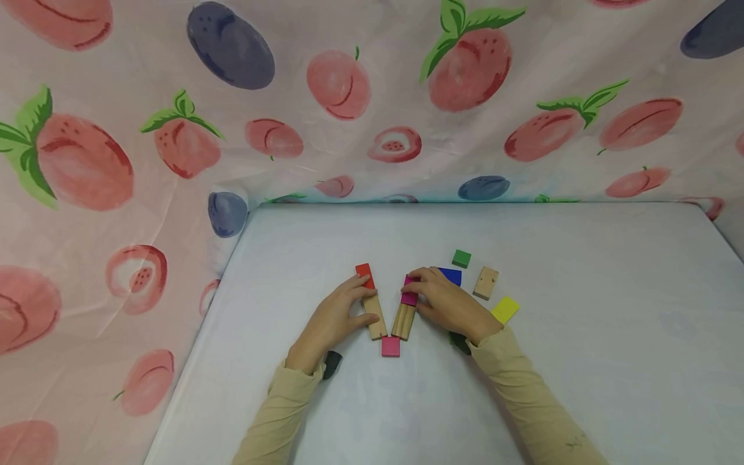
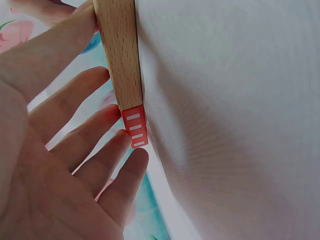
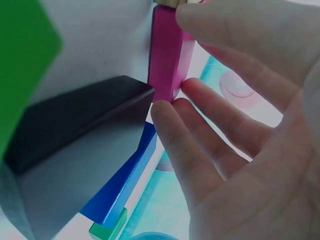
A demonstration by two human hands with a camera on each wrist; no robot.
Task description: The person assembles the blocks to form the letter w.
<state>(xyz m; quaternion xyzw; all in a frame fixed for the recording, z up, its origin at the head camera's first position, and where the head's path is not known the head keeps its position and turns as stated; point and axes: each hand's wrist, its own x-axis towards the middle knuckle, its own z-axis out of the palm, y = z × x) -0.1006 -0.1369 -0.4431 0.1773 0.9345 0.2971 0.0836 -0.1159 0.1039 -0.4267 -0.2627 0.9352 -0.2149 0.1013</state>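
My left hand (image 1: pixel 334 316) lies along a slanted row made of a red block (image 1: pixel 364 272) and a plain wooden block (image 1: pixel 376 316). Its fingers are spread and nearly straight, fingertips at the red block and thumb over the wood. Opposite, my right hand (image 1: pixel 447 300) holds a magenta block (image 3: pixel 167 50) between thumb and fingertips, at the far end of another wooden block (image 1: pixel 403 321). Both rows slant inward toward a pink block (image 1: pixel 391 347) at their near ends, forming a V. White stripes mark the red block's side in the left wrist view.
Beyond the right hand lie a blue block (image 1: pixel 452 277), a small green block (image 1: pixel 462 258), a wooden block (image 1: pixel 485 283) and a yellow block (image 1: pixel 506 310). A dark block-like shape (image 3: pixel 75 145) looms close in the right wrist view. A fruit-print cloth (image 1: pixel 372 90) rises behind the white table.
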